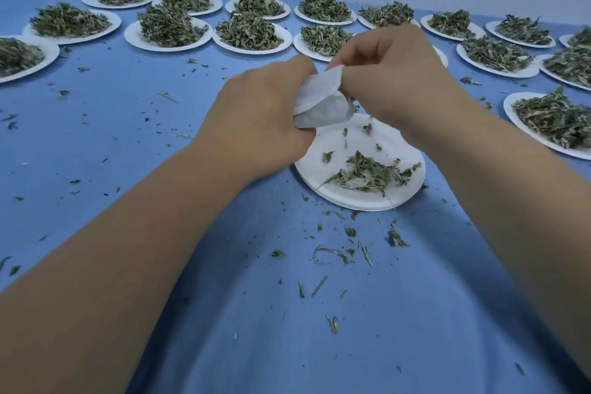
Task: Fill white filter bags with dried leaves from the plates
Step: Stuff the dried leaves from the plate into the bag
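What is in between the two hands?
A white filter bag sits between the left hand and the right hand. Both pinch it above the near plate. The head view shows it.

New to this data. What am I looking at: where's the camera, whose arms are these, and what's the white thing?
There is no robot here. This is one picture from a wide-angle camera worn on a person's head, looking forward and down, so the two bare arms are the wearer's own. The left hand and right hand both grip a white filter bag above the near plate. That plate carries only a small scatter of dried leaves. Farther back and to the right stand many heaped plates of the same leaves. Everything rests on a blue cloth littered with leaf crumbs. Whether the bag has leaves inside cannot be seen.
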